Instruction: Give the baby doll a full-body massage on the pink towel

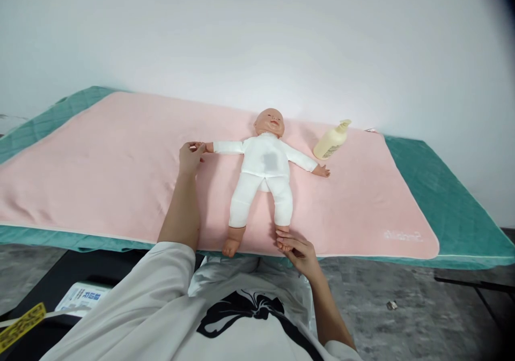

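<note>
A baby doll (264, 156) in a white cloth top and trousers lies on its back on a pink mat (132, 162), head toward the wall. Its arms are spread and its legs point at me. With my left hand (190, 157) I pinch the doll's small hand at the end of its outstretched arm on the left. My right hand (300, 253) is closed round the doll's foot on the right, near the mat's front edge, fingers over the toes. A pale yellow pump bottle (330, 141) stands beside the doll's other arm, leaning in view.
Beneath the pink mat is a green quilted cover (438, 189) on the table. A white wall (257, 39) rises behind it. At lower left, a white packet (82, 298) with blue print rests on a black surface (44, 291). Grey floor (362, 296) shows at lower right.
</note>
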The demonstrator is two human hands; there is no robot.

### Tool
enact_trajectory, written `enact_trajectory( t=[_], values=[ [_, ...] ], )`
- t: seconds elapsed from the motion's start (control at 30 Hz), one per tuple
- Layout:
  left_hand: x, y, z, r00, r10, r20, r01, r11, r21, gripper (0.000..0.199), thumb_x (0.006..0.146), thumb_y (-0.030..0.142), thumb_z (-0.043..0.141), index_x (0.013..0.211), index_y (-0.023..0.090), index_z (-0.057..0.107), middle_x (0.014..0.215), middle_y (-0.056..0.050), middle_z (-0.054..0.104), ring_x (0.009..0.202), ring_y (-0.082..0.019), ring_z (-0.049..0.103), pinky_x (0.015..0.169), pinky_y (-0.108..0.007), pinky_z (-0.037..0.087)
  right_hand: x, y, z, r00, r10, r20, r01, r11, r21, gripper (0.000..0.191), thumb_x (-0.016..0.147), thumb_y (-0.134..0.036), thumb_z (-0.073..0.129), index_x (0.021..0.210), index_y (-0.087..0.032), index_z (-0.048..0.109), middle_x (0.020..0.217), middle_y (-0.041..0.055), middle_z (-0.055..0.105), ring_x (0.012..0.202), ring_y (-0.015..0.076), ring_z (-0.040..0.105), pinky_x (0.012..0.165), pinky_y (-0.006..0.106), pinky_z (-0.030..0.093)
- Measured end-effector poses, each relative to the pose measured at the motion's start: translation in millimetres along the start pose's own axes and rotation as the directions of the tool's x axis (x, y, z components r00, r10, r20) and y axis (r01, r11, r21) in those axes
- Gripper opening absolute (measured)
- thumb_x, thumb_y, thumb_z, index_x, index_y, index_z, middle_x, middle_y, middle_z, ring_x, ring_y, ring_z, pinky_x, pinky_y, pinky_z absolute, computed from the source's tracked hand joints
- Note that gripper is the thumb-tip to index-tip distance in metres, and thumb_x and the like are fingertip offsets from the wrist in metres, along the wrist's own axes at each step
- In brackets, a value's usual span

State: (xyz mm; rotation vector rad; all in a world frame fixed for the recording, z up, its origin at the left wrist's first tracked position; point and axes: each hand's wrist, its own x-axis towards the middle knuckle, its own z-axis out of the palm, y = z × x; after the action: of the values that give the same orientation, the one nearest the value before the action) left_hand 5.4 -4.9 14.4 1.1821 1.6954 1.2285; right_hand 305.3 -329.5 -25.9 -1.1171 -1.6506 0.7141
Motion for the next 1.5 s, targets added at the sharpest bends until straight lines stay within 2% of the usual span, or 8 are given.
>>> enact_trajectory(
  t=[0.17, 0.4, 0.5, 0.63, 0.9, 1.13, 1.3, 1.5],
  values=[
    [-3.5, 1.5, 1.9, 0.996, 0.082, -0.040, -0.088, 0.983, -0.162, 0.023, 0.076, 0.026, 0.069, 0.095, 0.016, 0.061, 0.095, -0.009, 0.069, 0.064, -0.012, 0.063, 0.055, -0.022, 0.048, -0.6, 3.5, 4.0, 0.999, -0.025, -0.035, 0.025, 1.000, 0.010, 0.033, 0.087, -0.013, 0.065, 0.117, -0.027, 0.070, 0.117, 0.0093, 0.073, 0.112, 0.0233, 0.069, 0.089, 0.040, 0.063],
    [-12.1, 9.6, 10.5, 0.976, 0.162, -0.142, -0.199, 0.932, -0.304, 0.028, 0.073, 0.030, 0.077, 0.094, 0.015, 0.065, 0.091, -0.008, 0.069, 0.078, -0.015, 0.066, 0.063, -0.023, 0.050, -3.3, 9.2, 2.7, 0.951, -0.029, -0.309, 0.030, 1.000, -0.003, 0.037, 0.081, -0.021, 0.075, 0.116, -0.032, 0.071, 0.123, 0.0077, 0.070, 0.115, 0.0261, 0.067, 0.093, 0.045, 0.061],
    [-17.3, 11.4, 18.4, 0.973, 0.190, -0.127, -0.227, 0.875, -0.428, 0.033, 0.072, 0.035, 0.078, 0.094, 0.015, 0.065, 0.097, -0.008, 0.070, 0.091, -0.017, 0.067, 0.072, -0.025, 0.053, -1.7, 9.8, 2.0, 0.924, 0.024, -0.381, -0.013, 0.999, 0.033, 0.035, 0.086, -0.030, 0.069, 0.121, -0.030, 0.067, 0.125, 0.0092, 0.069, 0.116, 0.0285, 0.066, 0.088, 0.048, 0.063],
    [-25.3, 15.9, 28.7, 0.946, 0.300, -0.120, -0.318, 0.798, -0.513, 0.038, 0.070, 0.040, 0.080, 0.095, 0.016, 0.065, 0.102, -0.009, 0.069, 0.100, -0.020, 0.068, 0.087, -0.031, 0.055, 9.6, 2.2, 4.3, 0.863, 0.095, -0.496, 0.001, 0.982, 0.190, 0.036, 0.090, -0.034, 0.063, 0.126, -0.029, 0.063, 0.129, 0.0085, 0.066, 0.117, 0.0287, 0.066, 0.071, 0.042, 0.068],
    [-41.6, 22.1, 37.8, 0.877, 0.479, -0.043, -0.433, 0.747, -0.505, 0.046, 0.066, 0.040, 0.084, 0.102, 0.018, 0.068, 0.105, -0.009, 0.072, 0.101, -0.022, 0.070, 0.094, -0.038, 0.056, 39.6, -12.3, 7.3, 0.839, 0.128, -0.530, 0.064, 0.942, 0.329, 0.028, 0.092, -0.036, 0.061, 0.119, -0.027, 0.060, 0.131, 0.0093, 0.062, 0.125, 0.0279, 0.059, 0.079, 0.049, 0.066],
    [-73.8, 30.7, 44.8, 0.746, 0.662, 0.077, -0.615, 0.729, -0.301, 0.037, 0.075, 0.038, 0.080, 0.107, 0.021, 0.072, 0.109, -0.008, 0.074, 0.104, -0.022, 0.069, 0.097, -0.039, 0.053, 60.3, -6.7, 9.2, 0.872, 0.109, -0.477, 0.063, 0.942, 0.330, 0.029, 0.091, -0.041, 0.061, 0.115, -0.025, 0.059, 0.129, 0.0100, 0.060, 0.124, 0.0277, 0.059, 0.082, 0.050, 0.065],
    [-89.2, 32.6, 54.2, 0.525, 0.824, 0.213, -0.775, 0.566, -0.279, 0.029, 0.079, 0.038, 0.077, 0.104, 0.024, 0.074, 0.111, -0.007, 0.074, 0.107, -0.022, 0.068, 0.099, -0.041, 0.052, 84.4, -8.3, 9.9, 0.893, 0.056, -0.446, 0.094, 0.947, 0.306, 0.028, 0.094, -0.038, 0.058, 0.120, -0.027, 0.059, 0.131, 0.0090, 0.060, 0.126, 0.0263, 0.058, 0.080, 0.045, 0.066],
    [-85.3, 33.5, 54.3, 0.379, 0.867, 0.323, -0.825, 0.475, -0.306, 0.033, 0.079, 0.038, 0.077, 0.109, 0.024, 0.073, 0.112, -0.009, 0.074, 0.112, -0.023, 0.066, 0.100, -0.044, 0.050, 110.5, -7.8, 11.6, 0.911, 0.011, -0.413, 0.112, 0.956, 0.272, 0.033, 0.093, -0.042, 0.058, 0.121, -0.025, 0.058, 0.134, 0.0120, 0.059, 0.126, 0.0273, 0.058, 0.076, 0.040, 0.066]
  ],
)
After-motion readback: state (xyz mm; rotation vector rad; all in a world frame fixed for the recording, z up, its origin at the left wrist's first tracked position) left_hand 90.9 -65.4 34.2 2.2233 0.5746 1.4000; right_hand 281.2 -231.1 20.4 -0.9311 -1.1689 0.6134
